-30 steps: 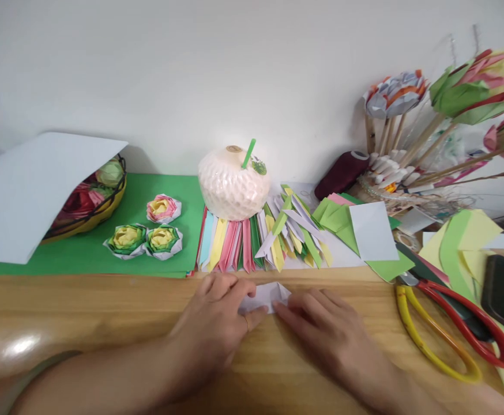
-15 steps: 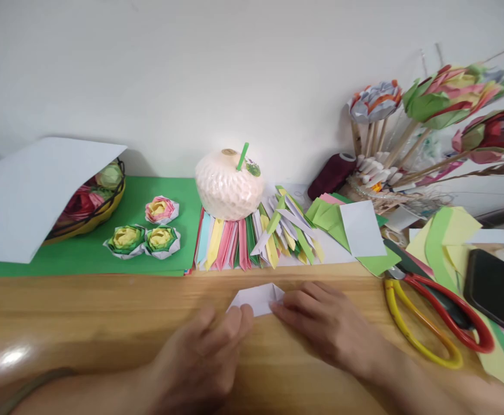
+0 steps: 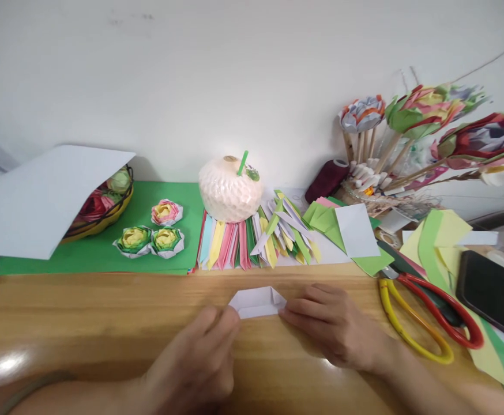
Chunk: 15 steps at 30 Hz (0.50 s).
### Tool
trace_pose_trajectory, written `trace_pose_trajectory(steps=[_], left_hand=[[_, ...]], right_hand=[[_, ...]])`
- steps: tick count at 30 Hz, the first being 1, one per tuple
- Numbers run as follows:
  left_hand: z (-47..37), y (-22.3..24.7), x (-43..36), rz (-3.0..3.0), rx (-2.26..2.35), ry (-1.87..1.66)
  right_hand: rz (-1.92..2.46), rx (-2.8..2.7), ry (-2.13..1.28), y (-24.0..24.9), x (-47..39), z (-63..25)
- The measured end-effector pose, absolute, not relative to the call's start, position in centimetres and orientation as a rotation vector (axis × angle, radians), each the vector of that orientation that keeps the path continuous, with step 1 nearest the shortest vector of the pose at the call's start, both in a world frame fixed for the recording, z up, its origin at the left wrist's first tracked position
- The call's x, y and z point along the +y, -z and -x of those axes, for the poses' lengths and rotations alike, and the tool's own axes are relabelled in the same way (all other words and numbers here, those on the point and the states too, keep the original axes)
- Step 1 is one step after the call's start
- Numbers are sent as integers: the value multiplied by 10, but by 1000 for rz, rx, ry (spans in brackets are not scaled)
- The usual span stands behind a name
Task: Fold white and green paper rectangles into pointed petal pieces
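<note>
A small white sheet of folded paper [image 3: 258, 302] lies at the middle of the wooden table, its corners folded in and a crease running along it. My left hand [image 3: 204, 349] pinches its left end between thumb and forefinger. At the right end, my right hand [image 3: 330, 323] grips the paper's tip with thumb and fingers together. Behind it, several folded paper strips [image 3: 230, 245] in many colours sit in a row, with a looser pile of folded strips [image 3: 284, 230] to their right.
A white textured pot [image 3: 230, 190] stands behind the strips. Three paper flowers [image 3: 165, 239] rest on green sheets [image 3: 148, 187], beside a basket [image 3: 100, 222] partly under white paper [image 3: 53, 196]. At right are scissors [image 3: 444, 311], a phone [image 3: 489, 293], paper squares [image 3: 358, 230] and stemmed paper flowers [image 3: 412, 112].
My hands have drawn outward to the paper's two ends, so more of its folded face shows. The camera view has shifted slightly.
</note>
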<state>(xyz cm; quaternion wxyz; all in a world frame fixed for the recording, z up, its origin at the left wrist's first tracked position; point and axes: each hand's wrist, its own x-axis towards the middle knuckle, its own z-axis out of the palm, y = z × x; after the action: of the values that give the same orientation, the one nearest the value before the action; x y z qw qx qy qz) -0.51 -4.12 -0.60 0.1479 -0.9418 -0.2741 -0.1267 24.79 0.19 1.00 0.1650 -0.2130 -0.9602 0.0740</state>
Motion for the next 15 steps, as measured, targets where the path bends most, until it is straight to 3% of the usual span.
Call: trace_pose_trajectory(steps=[6,12,15], left_hand=[[4,3,-20,2776,-877,298],[-2,-10,1,2929,-1206,290],[-2,-5,5,2965,-1087,309]], right_hand=[[560,-2748,-259,-11,-16,-229],[437,-2755,-530,-12,-29,-205],[464,-2578,-568,-7,-23,-208]])
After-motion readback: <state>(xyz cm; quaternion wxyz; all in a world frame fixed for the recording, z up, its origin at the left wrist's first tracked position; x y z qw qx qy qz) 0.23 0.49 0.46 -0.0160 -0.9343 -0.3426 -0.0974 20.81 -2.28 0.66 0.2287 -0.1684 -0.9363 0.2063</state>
